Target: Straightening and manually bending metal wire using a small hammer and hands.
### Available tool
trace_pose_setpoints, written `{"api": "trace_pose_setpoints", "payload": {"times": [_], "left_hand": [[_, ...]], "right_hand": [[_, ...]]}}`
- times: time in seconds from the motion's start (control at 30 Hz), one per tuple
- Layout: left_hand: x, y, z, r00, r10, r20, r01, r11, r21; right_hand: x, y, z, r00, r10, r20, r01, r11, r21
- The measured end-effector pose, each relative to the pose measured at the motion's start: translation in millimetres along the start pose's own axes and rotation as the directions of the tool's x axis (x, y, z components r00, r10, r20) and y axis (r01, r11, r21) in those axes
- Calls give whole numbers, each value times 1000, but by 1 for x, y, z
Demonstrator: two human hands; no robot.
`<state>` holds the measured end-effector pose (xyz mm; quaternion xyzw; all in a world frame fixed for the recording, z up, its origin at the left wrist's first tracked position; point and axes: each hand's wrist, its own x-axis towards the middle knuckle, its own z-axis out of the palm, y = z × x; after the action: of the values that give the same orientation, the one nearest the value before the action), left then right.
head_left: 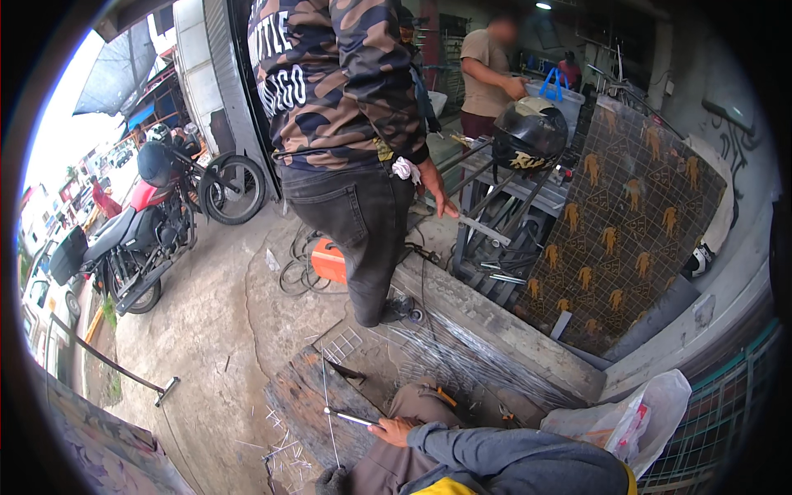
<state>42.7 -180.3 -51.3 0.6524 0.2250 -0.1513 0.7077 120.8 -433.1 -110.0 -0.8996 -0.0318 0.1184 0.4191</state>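
Note:
My right hand (395, 431), bare below a grey-blue sleeve, is closed around a slim tool (353, 417) with a pale metal edge and a bright tip; its exact kind is unclear. The tool's tip meets a thin metal rod (332, 437), which runs upright in the picture over a worn, dark-stained wooden board (305, 400). At the lower edge my left hand (332, 480), in a dark glove, is closed at the rod's near end, its fingers partly cut off. Short cut rod pieces (289, 454) lie scattered left of the board. A small welded grid (342, 345) lies beyond it.
A person in a camouflage top (338, 91) stands just ahead. Long thin rods (478, 355) lie along the concrete ledge. Pliers (506, 411) and a white plastic bag (652, 412) are at right. An orange box (329, 261) with cables and a motorcycle (140, 231) stand farther off.

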Motion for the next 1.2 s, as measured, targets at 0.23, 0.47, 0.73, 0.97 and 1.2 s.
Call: {"api": "trace_pose_setpoints", "payload": {"times": [0.23, 0.47, 0.73, 0.97, 1.2], "left_hand": [[-3, 12, 9, 1000, -13, 14, 13, 999, 31], [-2, 7, 5, 999, -39, -11, 38, 999, -26], [13, -5, -3, 999, -37, 33, 36, 999, 19], [18, -13, -5, 999, -23, 38, 23, 1000, -19], [24, -22, -8, 999, -19, 44, 21, 999, -50]], "right_hand": [[0, 5, -1, 998, -35, -49, 36, 999, 23], [-2, -9, -11, 999, 34, 17, -34, 999, -8], [2, 5, -1, 999, 50, 18, -49, 998, -37], [-2, -2, -8, 1000, 18, 5, -18, 1000, -21], [-2, -4, -10, 1000, 3, 1, -3, 1000, -11]]}}
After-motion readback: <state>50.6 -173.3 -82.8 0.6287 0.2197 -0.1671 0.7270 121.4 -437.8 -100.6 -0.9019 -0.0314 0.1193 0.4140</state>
